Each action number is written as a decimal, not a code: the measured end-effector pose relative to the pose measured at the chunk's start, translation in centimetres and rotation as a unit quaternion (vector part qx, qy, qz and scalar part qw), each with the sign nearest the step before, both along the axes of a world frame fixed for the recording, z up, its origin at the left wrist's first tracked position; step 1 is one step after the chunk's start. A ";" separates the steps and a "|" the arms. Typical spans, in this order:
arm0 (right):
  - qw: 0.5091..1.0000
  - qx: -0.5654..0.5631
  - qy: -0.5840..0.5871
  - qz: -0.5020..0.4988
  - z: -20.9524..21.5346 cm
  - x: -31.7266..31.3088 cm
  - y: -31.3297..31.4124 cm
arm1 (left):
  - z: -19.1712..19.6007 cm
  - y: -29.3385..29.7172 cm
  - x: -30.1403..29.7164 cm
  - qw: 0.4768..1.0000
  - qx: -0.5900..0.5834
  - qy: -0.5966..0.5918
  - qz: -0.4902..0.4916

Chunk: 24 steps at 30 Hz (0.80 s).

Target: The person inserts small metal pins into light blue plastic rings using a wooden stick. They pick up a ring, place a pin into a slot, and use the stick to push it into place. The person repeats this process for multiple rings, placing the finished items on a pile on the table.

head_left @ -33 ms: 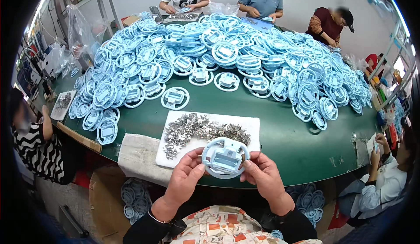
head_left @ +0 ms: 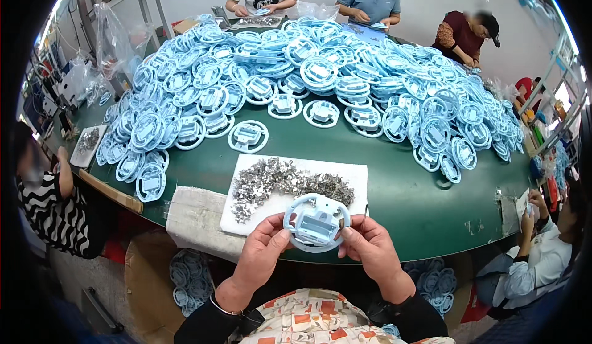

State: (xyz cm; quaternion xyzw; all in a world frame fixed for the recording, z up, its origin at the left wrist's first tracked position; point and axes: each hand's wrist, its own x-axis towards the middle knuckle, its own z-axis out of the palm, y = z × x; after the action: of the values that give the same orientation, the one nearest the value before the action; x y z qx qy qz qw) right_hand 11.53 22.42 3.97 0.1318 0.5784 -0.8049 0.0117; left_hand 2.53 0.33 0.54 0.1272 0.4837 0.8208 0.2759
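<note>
Both hands hold a light-blue plastic ring like a toy steering wheel (head_left: pixel 301 238), with a rectangular pocket across its middle, tilted toward me. My left hand (head_left: pixel 264 245) grips its left rim between thumb and fingers. Closed on the right rim is my right hand (head_left: pixel 372 248), its thumb on the front. A thin dark rod (head_left: pixel 365 210) sticks up by the right fingers; its lower end is hidden. Just beyond the ring, many small shiny metal pieces (head_left: pixel 259 180) lie heaped on a white foam board (head_left: pixel 231 224).
A large pile of the same blue rings (head_left: pixel 317 73) covers the far half of the green table (head_left: pixel 419 214). One ring (head_left: pixel 248 135) lies apart beyond the board. Cartons (head_left: pixel 148 282) of rings stand below the near edge. Several people sit around the table, one at left (head_left: pixel 52 202).
</note>
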 end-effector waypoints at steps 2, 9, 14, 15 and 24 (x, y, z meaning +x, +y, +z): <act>0.998 0.005 -0.050 0.045 -0.3 0.2 -0.2 | 0.0 -0.1 0.2 0.996 0.044 -0.081 0.017; 0.923 0.381 0.017 0.055 2.0 -2.4 0.8 | -0.3 -1.9 0.3 0.997 -0.073 0.001 -0.014; 0.835 0.520 0.151 0.098 2.2 -8.4 -2.5 | -0.5 -2.1 -0.2 0.997 -0.067 -0.014 -0.041; 0.816 0.544 0.161 0.109 2.1 -9.4 -3.0 | -0.5 -2.2 -0.3 0.997 -0.065 -0.018 -0.045; 0.718 0.641 0.208 0.173 -0.4 -14.4 -6.9 | -0.1 -2.8 -0.8 0.995 -0.072 -0.009 -0.076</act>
State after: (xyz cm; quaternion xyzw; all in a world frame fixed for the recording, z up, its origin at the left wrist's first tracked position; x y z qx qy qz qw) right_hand -2.90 15.53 3.55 -0.1655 0.9567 -0.2324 -0.0576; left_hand 1.73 -2.51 0.47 0.1359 0.5278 0.7619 0.3500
